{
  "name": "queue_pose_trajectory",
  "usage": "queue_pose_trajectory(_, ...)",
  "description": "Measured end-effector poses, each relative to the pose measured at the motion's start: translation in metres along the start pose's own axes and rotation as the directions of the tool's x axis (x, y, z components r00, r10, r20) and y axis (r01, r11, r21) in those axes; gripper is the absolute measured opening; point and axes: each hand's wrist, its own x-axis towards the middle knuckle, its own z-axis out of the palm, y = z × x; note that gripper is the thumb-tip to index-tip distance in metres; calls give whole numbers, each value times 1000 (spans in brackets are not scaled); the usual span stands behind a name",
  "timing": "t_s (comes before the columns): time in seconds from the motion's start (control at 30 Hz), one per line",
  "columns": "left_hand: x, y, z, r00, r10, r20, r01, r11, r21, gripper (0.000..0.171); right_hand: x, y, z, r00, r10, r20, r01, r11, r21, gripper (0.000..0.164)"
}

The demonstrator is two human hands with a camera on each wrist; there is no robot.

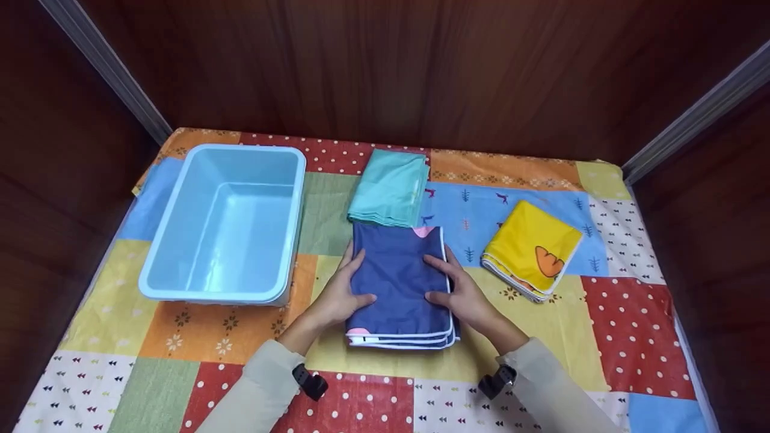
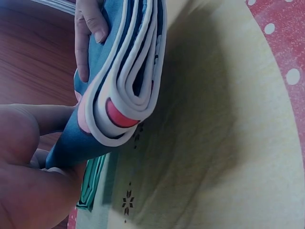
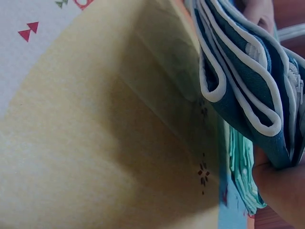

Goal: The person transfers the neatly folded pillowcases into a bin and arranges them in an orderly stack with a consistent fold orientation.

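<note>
Both hands hold a folded navy fabric cover (image 1: 400,282) with white piped edges and pink patches. In the head view the left hand (image 1: 340,294) grips its left side, thumb on top. My right hand (image 1: 466,294) holds the opposite side, its thumb and a finger lying on the upper face. Stacked piped layers of the cover (image 2: 119,95) show in the left wrist view, above a shadow on the tablecloth. A zipper (image 3: 296,81) is visible among the layers in the right wrist view. Just beyond the cover lies a folded teal cloth (image 1: 391,186).
An open light-blue plastic tub (image 1: 222,294) stands at the left with nothing inside. To the right lies a folded yellow cloth (image 1: 529,240) with a carrot print. A patchwork tablecloth (image 1: 252,397) covers the surface, and dark wood panels (image 1: 385,72) enclose the back and sides.
</note>
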Motion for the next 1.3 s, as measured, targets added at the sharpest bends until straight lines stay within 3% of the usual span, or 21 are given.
queue_pose_trajectory(0.87, -2, 29, -11, 1000, -8, 8, 8, 999, 33, 86, -3, -23, -9, 1000, -1, 19, 0, 999, 36, 67)
queue_pose_trajectory(1.3, -2, 42, -16, 1000, 6, 7, -6, 1000, -12, 87, -5, -40, -15, 1000, 6, 26, -7, 999, 44, 67)
